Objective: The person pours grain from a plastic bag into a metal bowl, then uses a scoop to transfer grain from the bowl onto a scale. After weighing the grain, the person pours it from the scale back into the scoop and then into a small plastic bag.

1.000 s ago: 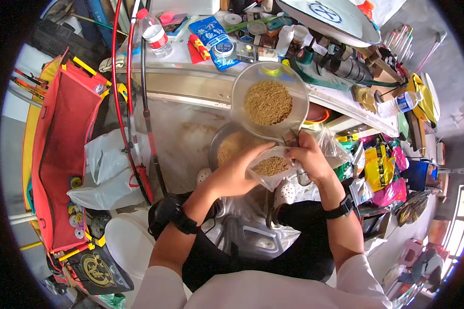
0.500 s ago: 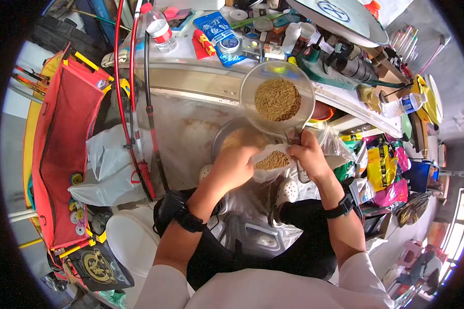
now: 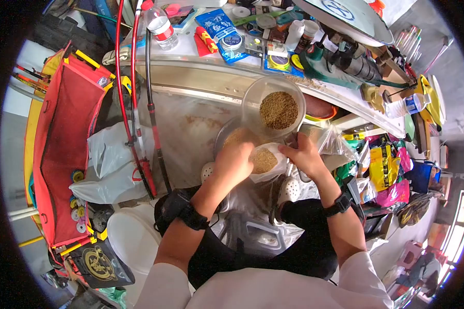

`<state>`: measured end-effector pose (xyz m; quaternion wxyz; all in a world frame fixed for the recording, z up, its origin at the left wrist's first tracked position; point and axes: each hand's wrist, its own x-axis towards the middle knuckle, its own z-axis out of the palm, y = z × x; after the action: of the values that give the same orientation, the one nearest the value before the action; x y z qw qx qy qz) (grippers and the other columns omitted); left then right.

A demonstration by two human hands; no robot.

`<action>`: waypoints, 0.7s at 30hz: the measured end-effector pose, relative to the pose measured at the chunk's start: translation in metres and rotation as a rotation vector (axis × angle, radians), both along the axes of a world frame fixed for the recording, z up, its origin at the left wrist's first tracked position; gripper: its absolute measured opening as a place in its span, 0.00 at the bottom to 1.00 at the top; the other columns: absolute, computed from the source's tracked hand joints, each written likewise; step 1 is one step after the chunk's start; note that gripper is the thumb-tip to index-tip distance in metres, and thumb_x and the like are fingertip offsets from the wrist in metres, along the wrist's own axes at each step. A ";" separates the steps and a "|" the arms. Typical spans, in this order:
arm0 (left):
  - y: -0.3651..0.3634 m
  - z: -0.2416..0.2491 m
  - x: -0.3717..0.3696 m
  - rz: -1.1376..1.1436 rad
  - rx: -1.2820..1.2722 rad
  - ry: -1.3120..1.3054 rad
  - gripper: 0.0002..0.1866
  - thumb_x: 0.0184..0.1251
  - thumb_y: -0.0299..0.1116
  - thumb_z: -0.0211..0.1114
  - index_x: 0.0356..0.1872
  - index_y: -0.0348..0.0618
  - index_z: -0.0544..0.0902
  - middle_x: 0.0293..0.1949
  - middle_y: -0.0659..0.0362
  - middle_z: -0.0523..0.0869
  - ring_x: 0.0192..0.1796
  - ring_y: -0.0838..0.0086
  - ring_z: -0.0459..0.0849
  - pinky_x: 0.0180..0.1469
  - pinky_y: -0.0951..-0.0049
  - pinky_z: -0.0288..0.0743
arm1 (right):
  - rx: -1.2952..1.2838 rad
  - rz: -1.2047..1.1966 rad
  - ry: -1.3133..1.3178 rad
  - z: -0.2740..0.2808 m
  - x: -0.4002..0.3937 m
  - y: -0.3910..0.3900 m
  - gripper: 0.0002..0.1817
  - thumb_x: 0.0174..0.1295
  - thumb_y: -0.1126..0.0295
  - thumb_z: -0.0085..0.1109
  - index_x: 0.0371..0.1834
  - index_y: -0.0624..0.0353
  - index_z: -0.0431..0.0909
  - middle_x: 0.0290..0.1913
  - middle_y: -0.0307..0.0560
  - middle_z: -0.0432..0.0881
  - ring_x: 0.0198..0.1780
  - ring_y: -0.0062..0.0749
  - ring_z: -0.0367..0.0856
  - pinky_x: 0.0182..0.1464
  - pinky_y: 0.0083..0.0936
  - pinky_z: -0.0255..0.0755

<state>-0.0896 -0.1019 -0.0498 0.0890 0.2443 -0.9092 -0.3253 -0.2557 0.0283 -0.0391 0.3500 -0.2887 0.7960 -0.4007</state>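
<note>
A round, see-through sieve (image 3: pixel 278 110) with a handle holds brown granules heaped toward its right side. My right hand (image 3: pixel 305 155) is closed around the handle, its thumb against the edge of a whitish plastic bag (image 3: pixel 273 175). Pale, fine grains (image 3: pixel 264 161) lie inside the bag, just below the sieve. My left hand (image 3: pixel 234 162) is closed at the bag's left edge; its fingertips are partly hidden. Behind that hand sits a round basin (image 3: pixel 222 138) with tan, powdery material, partly covered by the hand and sieve.
A cluttered white table (image 3: pixel 191 51) stands ahead, with a water bottle (image 3: pixel 159 26) and a blue packet (image 3: pixel 219 31). Red and black rods (image 3: pixel 150 108) rise at left beside a red bag (image 3: pixel 72 149). A clear lidded box (image 3: pixel 252 234) lies between my legs.
The sieve has shifted slightly down and right, and its granules look darker and coarser. The grains in the bag look paler. My left hand stays nearly in place.
</note>
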 end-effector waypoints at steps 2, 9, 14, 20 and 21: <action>-0.002 0.004 -0.002 0.018 -0.012 -0.031 0.07 0.45 0.22 0.58 0.27 0.35 0.80 0.25 0.41 0.80 0.32 0.47 0.81 0.36 0.55 0.74 | 0.060 -0.004 -0.002 0.005 -0.001 -0.002 0.20 0.51 0.63 0.64 0.39 0.68 0.72 0.29 0.46 0.77 0.31 0.30 0.76 0.35 0.26 0.70; -0.008 -0.019 -0.004 0.009 -0.031 -0.122 0.03 0.44 0.22 0.59 0.23 0.37 0.79 0.24 0.44 0.81 0.31 0.49 0.81 0.37 0.54 0.74 | -0.067 -0.041 -0.304 0.014 -0.009 -0.002 0.14 0.59 0.64 0.58 0.30 0.65 0.70 0.21 0.40 0.73 0.19 0.19 0.70 0.21 0.19 0.63; -0.011 -0.019 -0.005 0.017 -0.108 -0.070 0.04 0.45 0.22 0.59 0.25 0.38 0.78 0.24 0.44 0.81 0.33 0.49 0.81 0.38 0.53 0.74 | -0.104 -0.055 -0.375 0.033 -0.006 -0.005 0.13 0.60 0.65 0.58 0.29 0.64 0.69 0.20 0.37 0.71 0.19 0.19 0.68 0.21 0.19 0.62; -0.013 -0.034 -0.016 -0.029 -0.146 -0.212 0.04 0.48 0.25 0.57 0.27 0.40 0.76 0.25 0.44 0.80 0.33 0.47 0.80 0.36 0.51 0.72 | -0.153 -0.041 -0.381 0.040 -0.011 -0.005 0.13 0.59 0.65 0.59 0.28 0.64 0.69 0.19 0.37 0.72 0.19 0.19 0.68 0.21 0.20 0.62; -0.012 -0.034 -0.018 -0.031 -0.146 -0.229 0.03 0.49 0.26 0.56 0.27 0.40 0.75 0.25 0.44 0.80 0.33 0.46 0.80 0.36 0.51 0.72 | -0.170 -0.055 -0.387 0.043 -0.011 -0.005 0.14 0.58 0.64 0.59 0.28 0.65 0.69 0.19 0.37 0.71 0.19 0.19 0.68 0.21 0.19 0.62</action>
<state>-0.1080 -0.1141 -0.0841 -0.0026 0.2586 -0.9383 -0.2294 -0.2663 0.0233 0.0035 0.4595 -0.2130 0.6850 -0.5238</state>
